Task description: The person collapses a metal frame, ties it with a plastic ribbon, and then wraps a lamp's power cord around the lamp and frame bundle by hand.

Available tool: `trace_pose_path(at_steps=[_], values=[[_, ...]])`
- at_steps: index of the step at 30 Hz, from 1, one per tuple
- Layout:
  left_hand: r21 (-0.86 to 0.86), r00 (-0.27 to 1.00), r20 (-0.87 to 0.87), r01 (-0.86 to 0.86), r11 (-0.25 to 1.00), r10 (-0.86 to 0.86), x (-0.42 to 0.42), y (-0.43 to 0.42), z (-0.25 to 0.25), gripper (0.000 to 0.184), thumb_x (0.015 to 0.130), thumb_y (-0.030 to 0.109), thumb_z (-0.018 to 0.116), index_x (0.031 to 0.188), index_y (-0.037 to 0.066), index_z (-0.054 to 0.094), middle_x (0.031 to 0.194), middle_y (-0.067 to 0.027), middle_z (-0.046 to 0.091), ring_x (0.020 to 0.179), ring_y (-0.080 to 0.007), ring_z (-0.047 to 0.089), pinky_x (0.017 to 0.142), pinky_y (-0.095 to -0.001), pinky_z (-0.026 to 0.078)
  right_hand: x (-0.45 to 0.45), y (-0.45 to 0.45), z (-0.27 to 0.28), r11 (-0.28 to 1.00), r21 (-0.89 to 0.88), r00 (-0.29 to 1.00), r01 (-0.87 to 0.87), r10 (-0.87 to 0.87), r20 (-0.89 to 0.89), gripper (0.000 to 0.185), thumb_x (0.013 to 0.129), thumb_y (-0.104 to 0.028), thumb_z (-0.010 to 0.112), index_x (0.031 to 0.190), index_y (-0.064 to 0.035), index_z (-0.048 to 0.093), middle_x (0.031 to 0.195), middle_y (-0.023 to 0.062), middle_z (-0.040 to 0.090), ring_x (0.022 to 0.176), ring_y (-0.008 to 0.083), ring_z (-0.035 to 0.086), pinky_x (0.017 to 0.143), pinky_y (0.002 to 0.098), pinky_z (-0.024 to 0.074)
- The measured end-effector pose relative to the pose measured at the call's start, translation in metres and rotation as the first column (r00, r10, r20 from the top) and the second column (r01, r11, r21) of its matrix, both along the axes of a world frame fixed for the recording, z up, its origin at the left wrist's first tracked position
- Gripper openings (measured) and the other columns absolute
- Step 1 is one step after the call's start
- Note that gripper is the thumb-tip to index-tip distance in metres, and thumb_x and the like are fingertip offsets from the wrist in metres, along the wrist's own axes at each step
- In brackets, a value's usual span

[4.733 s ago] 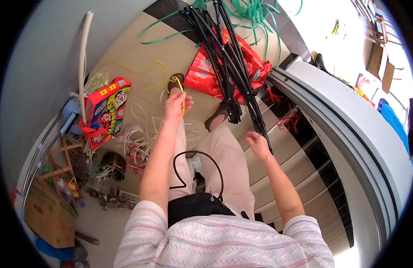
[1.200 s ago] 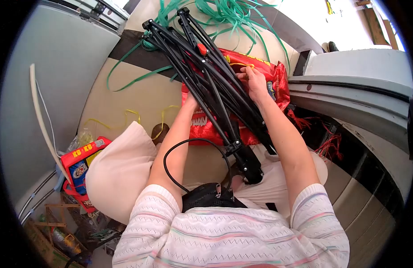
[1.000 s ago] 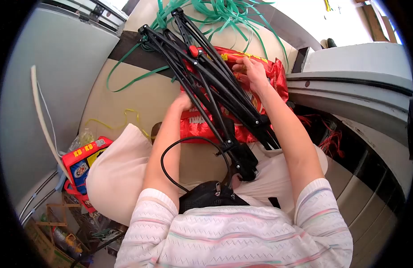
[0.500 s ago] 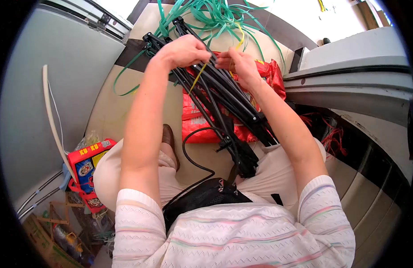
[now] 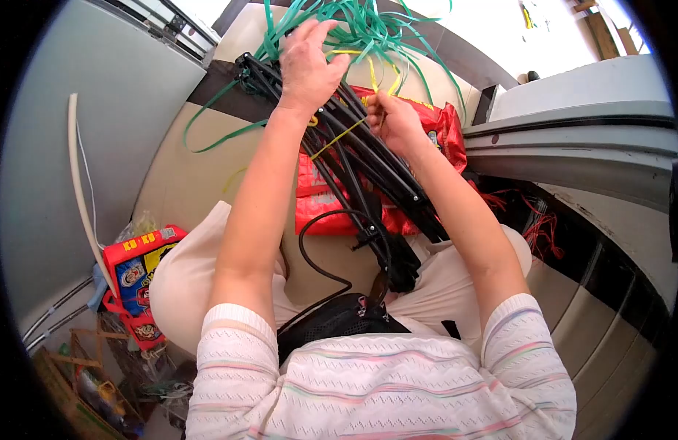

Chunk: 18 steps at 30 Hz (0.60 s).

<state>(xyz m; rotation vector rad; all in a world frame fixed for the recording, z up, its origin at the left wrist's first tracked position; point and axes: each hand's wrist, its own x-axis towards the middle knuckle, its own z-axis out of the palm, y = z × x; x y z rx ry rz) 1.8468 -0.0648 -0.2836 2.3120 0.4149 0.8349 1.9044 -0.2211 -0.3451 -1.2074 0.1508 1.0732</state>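
Observation:
A folded black metal frame [image 5: 364, 158] lies slanting over a red printed bag [image 5: 317, 202]. A thin yellow strap [image 5: 342, 139] passes across the frame's bars. My right hand [image 5: 394, 121] has its fingers pressed together on the yellow strap, just right of the bars. Above the frame's upper part, my left hand [image 5: 306, 70] has its thumb and fingers spread, with nothing seen in it. Just beyond both hands is a tangle of green strapping [image 5: 361, 29].
A red and blue printed bag [image 5: 141, 275] stands at the left beside a pale tube [image 5: 80, 176]. A metal door track [image 5: 566, 132] runs along the right. Red strings [image 5: 544, 231] hang near it. A cardboard box [image 5: 71, 396] sits at the lower left.
The person has bent down over the frame. My left hand came up from beside it and has opened, moving away from my right hand. The yellow strap now crosses the bars.

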Motion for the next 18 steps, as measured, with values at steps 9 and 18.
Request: trace_pose_path(at_steps=[9, 18], values=[[-0.408, 0.904, -0.294, 0.174, 0.896, -0.309, -0.005, -0.059, -0.053, 0.029, 0.063, 0.022, 0.066, 0.085, 0.003, 0.059, 0.079, -0.0167, 0.061, 0.081, -0.0329, 0.058, 0.072, -0.0419, 0.046, 0.029, 0.004, 0.023, 0.932, 0.354, 0.995, 0.079, -0.094, 0.025, 0.033, 0.092, -0.025, 0.039, 0.11, 0.0017, 0.046, 0.09, 0.0102, 0.054, 0.087, 0.024, 0.055, 0.076, 0.0359, 0.0441], [-0.688, 0.969, -0.074, 0.122, 0.716, -0.237, 0.003, -0.045, -0.072, 0.026, 0.091, 0.018, 0.044, 0.101, -0.002, 0.056, 0.08, -0.0048, 0.063, 0.075, -0.0113, 0.062, 0.058, -0.0213, 0.048, 0.023, 0.01, 0.069, 0.932, 0.191, 0.784, -0.309, 0.136, 0.606, 0.037, 0.082, -0.008, 0.049, 0.116, 0.0049, 0.046, 0.105, 0.0156, 0.057, 0.091, 0.0205, 0.058, 0.079, 0.0307, 0.0447]])
